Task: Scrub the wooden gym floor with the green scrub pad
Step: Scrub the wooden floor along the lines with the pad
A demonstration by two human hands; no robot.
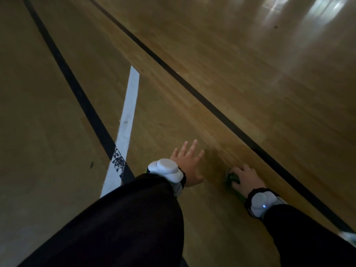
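Head view, floor: wooden gym floor [221, 70], glossy, with window glare at the far right.
Head view, lines: a thick black line [77, 91] on the left, a thin black line [192, 89] running diagonally, and a white line [127, 120] meeting the thick one.
Head view, left hand [187, 164]: fingers straight and spread, palm down on the floor, holding nothing; white wrist device [165, 169] above a black sleeve [134, 218].
Head view, right hand [248, 180]: fingers curled over the green scrub pad [232, 179], pressing it down.
Head view, pad position: on the floor just beside the thin black line, near the left hand but apart from it.
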